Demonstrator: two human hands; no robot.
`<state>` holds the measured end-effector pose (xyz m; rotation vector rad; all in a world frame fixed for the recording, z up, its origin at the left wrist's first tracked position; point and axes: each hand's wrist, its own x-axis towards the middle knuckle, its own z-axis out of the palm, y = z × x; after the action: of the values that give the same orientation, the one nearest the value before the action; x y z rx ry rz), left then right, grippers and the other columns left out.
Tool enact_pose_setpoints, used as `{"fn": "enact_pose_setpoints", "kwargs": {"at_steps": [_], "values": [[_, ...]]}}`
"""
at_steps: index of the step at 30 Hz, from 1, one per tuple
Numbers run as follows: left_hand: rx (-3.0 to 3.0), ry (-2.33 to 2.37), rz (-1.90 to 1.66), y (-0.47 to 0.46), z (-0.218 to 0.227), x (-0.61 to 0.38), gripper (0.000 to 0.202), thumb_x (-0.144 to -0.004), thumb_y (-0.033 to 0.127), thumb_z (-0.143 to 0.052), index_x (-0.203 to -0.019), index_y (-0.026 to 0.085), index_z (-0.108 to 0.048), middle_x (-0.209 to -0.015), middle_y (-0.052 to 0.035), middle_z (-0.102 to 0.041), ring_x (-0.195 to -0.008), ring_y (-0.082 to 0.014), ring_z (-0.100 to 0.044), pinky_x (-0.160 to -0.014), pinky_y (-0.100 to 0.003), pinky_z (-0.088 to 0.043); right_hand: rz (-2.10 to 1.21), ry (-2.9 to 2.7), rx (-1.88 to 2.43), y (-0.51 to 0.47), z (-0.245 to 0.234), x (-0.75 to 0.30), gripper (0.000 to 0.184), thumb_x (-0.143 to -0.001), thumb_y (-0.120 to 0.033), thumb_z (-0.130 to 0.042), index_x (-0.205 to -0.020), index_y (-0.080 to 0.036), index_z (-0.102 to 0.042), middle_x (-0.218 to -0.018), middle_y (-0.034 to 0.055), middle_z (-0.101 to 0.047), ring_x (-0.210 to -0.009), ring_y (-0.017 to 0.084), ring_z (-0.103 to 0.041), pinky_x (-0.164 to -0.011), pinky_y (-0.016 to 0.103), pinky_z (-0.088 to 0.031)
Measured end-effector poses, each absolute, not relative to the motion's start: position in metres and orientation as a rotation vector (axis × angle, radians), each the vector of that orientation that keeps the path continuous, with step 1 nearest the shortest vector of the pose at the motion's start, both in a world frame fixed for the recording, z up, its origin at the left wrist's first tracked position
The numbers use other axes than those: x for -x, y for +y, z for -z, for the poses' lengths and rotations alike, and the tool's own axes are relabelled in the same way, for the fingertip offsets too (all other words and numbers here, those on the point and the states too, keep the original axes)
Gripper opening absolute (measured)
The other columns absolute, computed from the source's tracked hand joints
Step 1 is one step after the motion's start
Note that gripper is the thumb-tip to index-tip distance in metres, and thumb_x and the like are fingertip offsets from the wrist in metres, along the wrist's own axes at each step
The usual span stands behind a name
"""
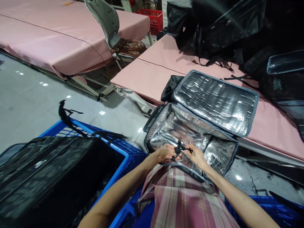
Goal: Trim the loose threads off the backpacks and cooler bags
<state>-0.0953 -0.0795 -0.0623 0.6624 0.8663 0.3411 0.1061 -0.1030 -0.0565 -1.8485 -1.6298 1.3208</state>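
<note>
Both hands meet over a cooler bag (pixel 215 155) with a silver foil lining, which lies open against my plaid apron. Its foil-lined lid (pixel 217 103) is folded back onto the pink table. Between my fingers is a small black strap with what looks like a buckle (pixel 177 149); its exact kind is hard to make out. My left hand (pixel 166 152) is closed on its left part. With finger and thumb, my right hand (pixel 196 155) pinches its right end.
At the left, a blue crate (pixel 127 158) holds a dark camouflage-patterned bag (pixel 42 167). More black bags (pixel 228 34) are piled on the pink table (pixel 147 76). A grey chair (pixel 106 22) stands between tables. Another blue crate (pixel 268 209) is at lower right, and a red basket (pixel 154 22) sits behind.
</note>
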Motion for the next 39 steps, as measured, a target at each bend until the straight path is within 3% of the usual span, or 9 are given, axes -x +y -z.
{"fn": "enact_pose_setpoints", "kwargs": {"at_steps": [6,10,16,20,24,30,35,39], "values": [[-0.54,0.821,-0.334,-0.079,0.076,0.096,0.025,-0.056,0.014,-0.065,-0.079,0.007,-0.063,-0.077,-0.0101,-0.063,-0.065,-0.0151,-0.06,-0.067,-0.029,-0.047,-1.27,-1.703,1.844,-0.105,0.055,-0.092,0.022,-0.073,-0.033,-0.053,-0.09,-0.024,-0.063,-0.076,0.0,-0.063,-0.076,0.018,-0.055,-0.072,0.029,-0.035],[-0.542,0.835,-0.325,-0.079,0.076,0.096,0.023,-0.058,0.014,-0.066,-0.08,0.008,-0.062,-0.08,-0.01,-0.064,-0.067,-0.0153,-0.061,-0.069,-0.029,-0.047,-1.32,-1.644,1.809,-0.098,0.061,-0.09,0.017,-0.072,-0.034,-0.053,-0.079,-0.022,-0.063,-0.074,-0.0001,-0.063,-0.074,0.017,-0.054,-0.069,0.027,-0.036],[-0.444,0.915,-0.332,-0.078,0.063,0.09,0.023,-0.065,0.028,-0.069,-0.073,0.011,-0.056,-0.074,-0.0074,-0.063,-0.065,-0.015,-0.061,-0.069,-0.03,-0.048,-1.445,-1.453,1.805,-0.083,0.071,-0.085,0.046,-0.075,-0.057,-0.044,-0.063,-0.015,-0.059,-0.052,-0.0008,-0.052,-0.048,0.011,-0.044,-0.048,0.024,-0.033],[-0.4,0.915,-0.312,-0.079,0.061,0.089,0.019,-0.065,0.023,-0.068,-0.066,0.011,-0.054,-0.062,-0.0034,-0.059,-0.058,-0.0137,-0.058,-0.064,-0.029,-0.048,-1.391,-1.439,1.75,-0.08,0.074,-0.08,0.041,-0.073,-0.054,-0.05,-0.077,-0.015,-0.063,-0.068,-0.0005,-0.06,-0.061,0.013,-0.052,-0.058,0.024,-0.038],[-0.328,0.948,-0.33,-0.078,0.064,0.09,0.013,-0.066,0.016,-0.065,-0.073,0.012,-0.055,-0.064,-0.0034,-0.06,-0.06,-0.0145,-0.058,-0.066,-0.03,-0.048,-1.377,-1.545,1.697,-0.082,0.072,-0.08,0.029,-0.074,-0.042,-0.054,-0.086,-0.018,-0.067,-0.079,0.0006,-0.065,-0.072,0.017,-0.057,-0.068,0.027,-0.04],[-0.221,0.989,-0.303,-0.072,0.068,0.089,0.032,-0.082,0.042,-0.048,-0.086,0.011,-0.051,-0.078,-0.0098,-0.062,-0.077,-0.021,-0.062,-0.078,-0.038,-0.048,-1.345,-1.741,1.668,-0.085,0.064,-0.077,0.026,-0.07,-0.035,-0.061,-0.094,-0.025,-0.069,-0.09,0.0021,-0.065,-0.084,0.021,-0.057,-0.077,0.031,-0.039],[-0.192,1.097,-0.378,-0.071,0.072,0.082,0.027,-0.09,0.029,-0.031,-0.08,0.012,-0.049,-0.071,-0.0065,-0.058,-0.072,-0.0169,-0.06,-0.077,-0.03,-0.047,-1.346,-1.778,1.665,-0.082,0.066,-0.075,0.022,-0.072,-0.036,-0.06,-0.087,-0.024,-0.069,-0.088,0.0022,-0.064,-0.083,0.02,-0.057,-0.077,0.029,-0.038],[-0.25,1.078,-0.38,-0.076,0.077,0.081,0.012,-0.083,0.017,-0.039,-0.083,0.011,-0.05,-0.073,-0.0061,-0.059,-0.067,-0.0162,-0.059,-0.073,-0.031,-0.048,-1.356,-1.748,1.67,-0.083,0.073,-0.077,0.018,-0.07,-0.035,-0.06,-0.073,-0.019,-0.067,-0.077,0.0012,-0.063,-0.074,0.017,-0.056,-0.069,0.027,-0.039]]}}
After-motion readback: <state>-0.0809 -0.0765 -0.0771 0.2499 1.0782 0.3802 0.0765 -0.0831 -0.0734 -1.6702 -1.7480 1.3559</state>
